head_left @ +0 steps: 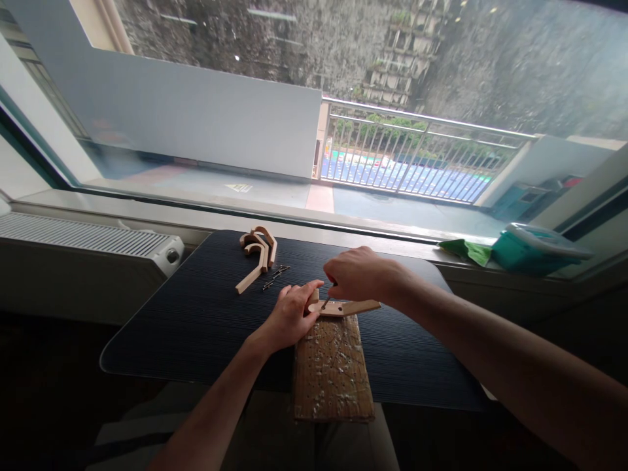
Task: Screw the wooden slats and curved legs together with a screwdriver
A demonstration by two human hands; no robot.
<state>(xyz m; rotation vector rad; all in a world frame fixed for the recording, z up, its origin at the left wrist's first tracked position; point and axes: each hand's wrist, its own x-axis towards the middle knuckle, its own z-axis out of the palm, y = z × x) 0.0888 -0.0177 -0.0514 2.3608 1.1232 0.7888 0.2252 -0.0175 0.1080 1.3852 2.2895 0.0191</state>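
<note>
My right hand [356, 273] is closed around a screwdriver [327, 301], its handle mostly hidden in the fist. The thin shaft slants down to one of the dark holes in a pale wooden hook [350, 309]. My left hand [290, 313] grips the curved end of that hook, with fingers behind and thumb in front. Under the hook lies a scuffed, pitted brown board [336, 373], which juts past the near edge of the table. Several dark screws [275, 277] lie loose left of my hands. Beyond them is a small pile of similar wooden hooks [259, 252].
The black table [186, 327] stands against the window sill [314, 226]. A white radiator [93, 239] is at the left. On the sill at the right sit a green cloth [466, 250] and a teal plastic box [527, 252]. Glass separates the room from a railing outside.
</note>
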